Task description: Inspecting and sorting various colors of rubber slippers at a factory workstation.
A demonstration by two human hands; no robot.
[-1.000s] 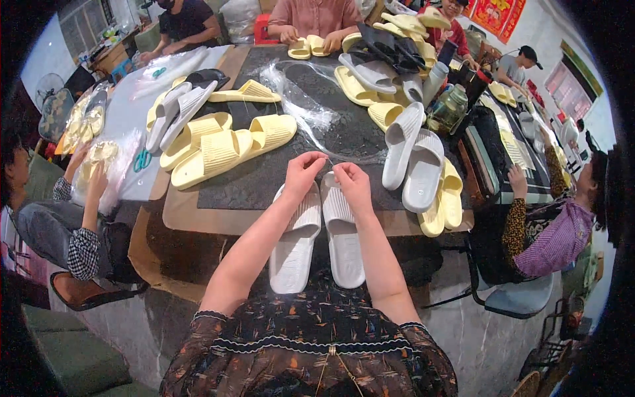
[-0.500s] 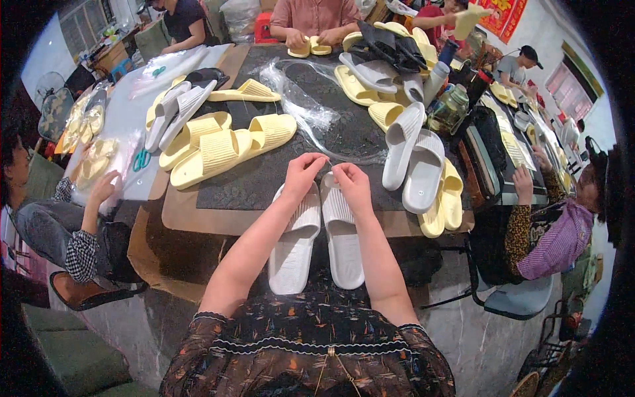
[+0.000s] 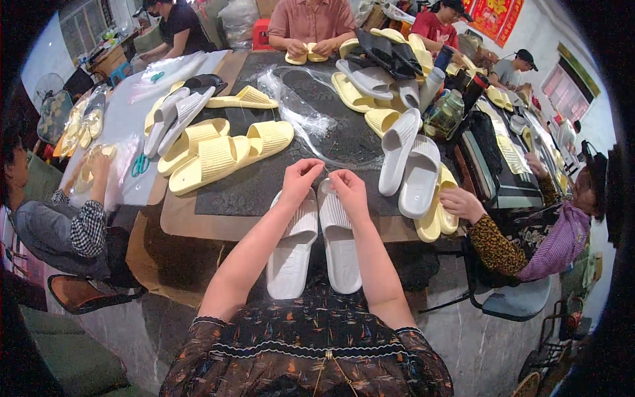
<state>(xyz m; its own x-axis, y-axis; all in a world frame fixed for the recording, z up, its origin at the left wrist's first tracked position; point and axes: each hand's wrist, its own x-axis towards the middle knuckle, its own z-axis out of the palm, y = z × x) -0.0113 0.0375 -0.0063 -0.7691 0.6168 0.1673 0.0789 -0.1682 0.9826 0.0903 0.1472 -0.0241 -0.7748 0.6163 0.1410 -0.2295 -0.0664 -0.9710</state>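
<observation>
While both hands work close together at the near edge of the bench (image 3: pixel 198 221), two grey slippers (image 3: pixel 316 241) lie side by side under them, toes pointing far, heels hanging over the edge toward the person. The left hand (image 3: pixel 299 180) rests on the toe of the left slipper with its fingers curled shut, pinching something too small to make out. The right hand (image 3: pixel 348 187) sits on the toe of the right slipper, fingers bent the same way, almost touching the left hand.

What could go wrong? I think the slippers could slide off, because their heels stick out past the edge and only the hands hold them down. A tug on one could also push the pair apart.

Now the counting. Two big yellow slippers (image 3: pixel 228 152) lie to the far left. Two more grey slippers (image 3: pixel 409 169) stand just to the right, with yellow ones tucked under them. A clear plastic bag (image 3: pixel 311 119) lies crumpled in the middle. Blue scissors (image 3: pixel 139 164) sit on the left. One glass jar (image 3: pixel 444 114) stands far right. A heap of slippers lies at the far end, too jumbled to count. About six other people sit around.
</observation>
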